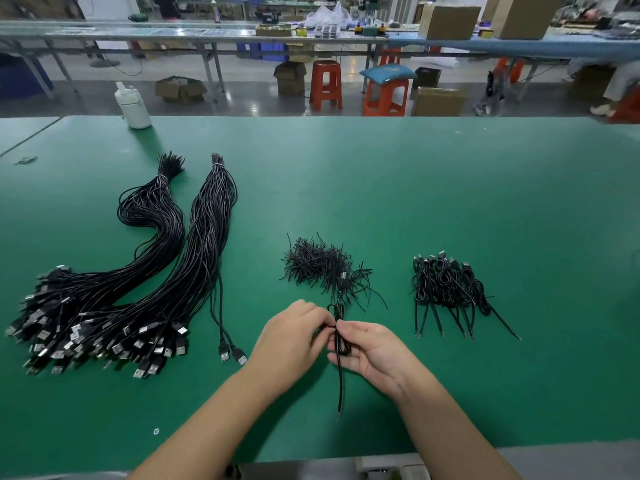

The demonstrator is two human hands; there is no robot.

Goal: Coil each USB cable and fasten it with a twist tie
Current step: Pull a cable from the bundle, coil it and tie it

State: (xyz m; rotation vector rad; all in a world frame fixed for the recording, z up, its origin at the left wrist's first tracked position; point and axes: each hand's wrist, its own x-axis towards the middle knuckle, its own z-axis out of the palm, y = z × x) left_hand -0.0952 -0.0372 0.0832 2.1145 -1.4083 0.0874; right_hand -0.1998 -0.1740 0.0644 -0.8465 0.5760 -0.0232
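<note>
Head view: both hands, left hand (294,336) and right hand (372,355), pinch the coiled cable (341,336) mid-air just above the green surface (450,202). Loosen that pinch and I'd guess the loops spring apart before the tie's twisted. Tie pile (320,263) beyond; workshop benches, orange stools (325,85) behind.

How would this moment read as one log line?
left hand: pinching tie | right hand: holding coiled cable | finished coils: right

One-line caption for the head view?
Both hands, left hand and right hand, hold a coiled black USB cable over the green table.
</note>
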